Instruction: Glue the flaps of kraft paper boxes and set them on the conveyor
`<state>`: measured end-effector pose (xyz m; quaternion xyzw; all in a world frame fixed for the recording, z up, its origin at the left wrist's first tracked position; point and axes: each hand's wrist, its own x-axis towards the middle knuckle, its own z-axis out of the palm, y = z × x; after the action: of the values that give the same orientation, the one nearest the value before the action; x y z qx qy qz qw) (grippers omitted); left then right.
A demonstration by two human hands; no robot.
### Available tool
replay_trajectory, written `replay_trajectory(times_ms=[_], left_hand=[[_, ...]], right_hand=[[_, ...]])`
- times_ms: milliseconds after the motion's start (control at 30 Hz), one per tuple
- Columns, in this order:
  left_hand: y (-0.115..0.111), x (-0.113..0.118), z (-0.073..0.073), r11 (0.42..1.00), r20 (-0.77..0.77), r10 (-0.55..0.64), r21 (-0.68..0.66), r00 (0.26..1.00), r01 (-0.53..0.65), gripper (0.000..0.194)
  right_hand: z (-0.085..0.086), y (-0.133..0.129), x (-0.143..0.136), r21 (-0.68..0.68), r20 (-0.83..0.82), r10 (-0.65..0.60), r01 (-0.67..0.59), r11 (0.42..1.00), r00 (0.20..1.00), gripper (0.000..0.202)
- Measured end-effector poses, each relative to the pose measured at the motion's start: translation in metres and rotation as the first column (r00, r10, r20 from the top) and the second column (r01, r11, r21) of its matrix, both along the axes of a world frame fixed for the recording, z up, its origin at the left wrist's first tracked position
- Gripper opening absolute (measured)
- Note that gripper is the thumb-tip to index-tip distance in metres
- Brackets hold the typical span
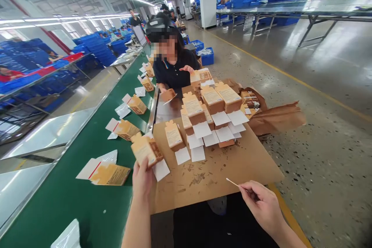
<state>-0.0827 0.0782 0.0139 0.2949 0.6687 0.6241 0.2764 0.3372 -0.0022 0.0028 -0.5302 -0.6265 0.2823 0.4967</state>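
My left hand (143,176) is closed around a small tan cardboard box (144,149), held at the border between the green belt and the cardboard-topped table. The box has its flaps out, a white one hanging at its lower right. Over the near right part of the table, my right hand (260,203) pinches a thin cotton swab (232,182), its white tip pointing left. Just beyond the left hand, a single open box (173,135) stands on the cardboard. Several similar boxes (213,99) are stacked behind it, white flaps hanging toward me.
On the left runs a green conveyor belt (95,131) carrying open boxes and silvery packets (68,234). Across the table a co-worker (177,62) handles boxes. Crumpled brown paper (276,118) sticks out past the table's right side. Blue bins (207,56) stand on the floor behind.
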Motion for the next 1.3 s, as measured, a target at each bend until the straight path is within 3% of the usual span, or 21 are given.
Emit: replay_trajectory(times_ms=[100,200,300,367,567,700,933,1100,1300], left_hand=[[-0.064,0.02,-0.007,0.999,0.246,-0.007,-0.036,0.969,0.016,0.072],[-0.091,0.06,-0.011,0.995,0.318,-0.051,-0.06,0.947,0.074,0.086],[-0.084,0.098,-0.016,0.99,0.355,-0.097,-0.064,0.93,0.127,0.089],[-0.074,0.111,-0.021,0.981,0.334,-0.142,-0.077,0.932,0.176,0.085],[-0.072,0.109,-0.03,0.96,0.224,-0.217,-0.13,0.95,0.25,0.083],[-0.075,0.107,-0.028,0.949,0.205,-0.253,-0.136,0.946,0.284,0.082],[-0.076,0.123,-0.018,0.965,0.135,-0.225,-0.103,0.965,0.239,0.088],[-0.093,0.135,-0.027,0.977,-0.083,-0.196,-0.101,0.977,0.187,0.088],[-0.106,0.136,-0.032,0.958,-0.275,-0.255,-0.201,0.927,0.204,0.079]], right_hand=[[0.002,-0.004,0.0,0.015,0.04,0.033,-0.033,0.999,0.999,0.033],[0.002,-0.002,-0.011,0.01,0.078,0.116,-0.118,0.993,0.99,0.032],[-0.001,0.003,-0.031,0.008,0.118,0.206,-0.208,0.978,0.971,0.03],[-0.004,0.004,-0.045,0.04,0.144,0.25,-0.259,0.965,0.957,0.028],[-0.014,0.001,-0.074,0.082,0.323,0.337,-0.38,0.921,0.884,0.035],[-0.019,0.002,-0.077,0.11,0.323,0.347,-0.399,0.91,0.881,0.036],[-0.015,0.008,-0.064,0.124,0.268,0.29,-0.332,0.935,0.919,0.035],[-0.007,-0.001,-0.04,0.027,0.109,0.182,-0.186,0.982,0.977,0.034],[-0.005,-0.014,-0.022,-0.077,0.027,0.101,-0.098,0.992,0.995,0.042]])
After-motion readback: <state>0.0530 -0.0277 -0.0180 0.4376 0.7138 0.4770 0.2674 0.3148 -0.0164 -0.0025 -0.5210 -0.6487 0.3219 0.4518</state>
